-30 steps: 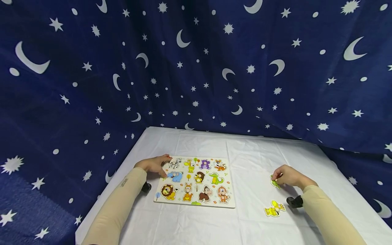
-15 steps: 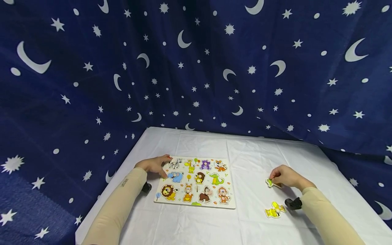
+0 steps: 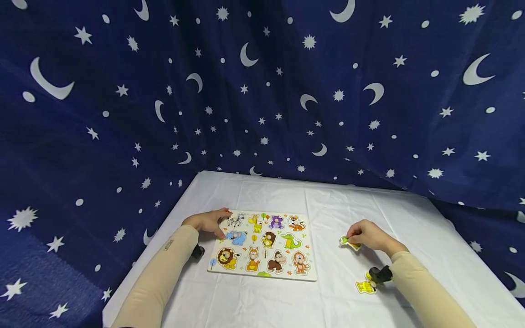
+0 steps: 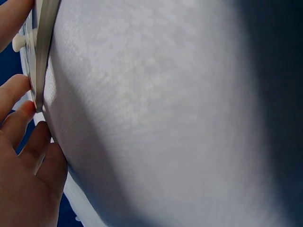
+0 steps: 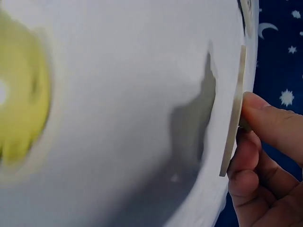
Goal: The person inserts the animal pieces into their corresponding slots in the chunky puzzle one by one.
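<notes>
A wooden animal puzzle board (image 3: 242, 249) lies on the white table, left of centre. My left hand (image 3: 208, 224) rests at its left edge, thumb over the elephant and fingers by the zebra. In the left wrist view, the fingertips touch the board's edge near a white knob (image 4: 19, 42). My right hand (image 3: 371, 236) pinches a flat wooden puzzle piece with a green animal (image 3: 345, 242), right of the board. Edge-on in the right wrist view, the piece (image 5: 233, 118) hangs above the cloth, its shadow apart from it. A yellow giraffe puzzle piece (image 3: 365, 287) lies below that hand, partly covered by the wrist camera.
White cloth (image 3: 270, 305) covers the table. A dark blue curtain with moons and stars (image 3: 262, 91) stands behind and to the left. Black wrist cameras (image 3: 381, 274) stick out under both forearms.
The right hand has lifted the green animal piece and carried it left toward the board. Its wrist camera now overlaps the giraffe piece. My left hand stays at the board.
</notes>
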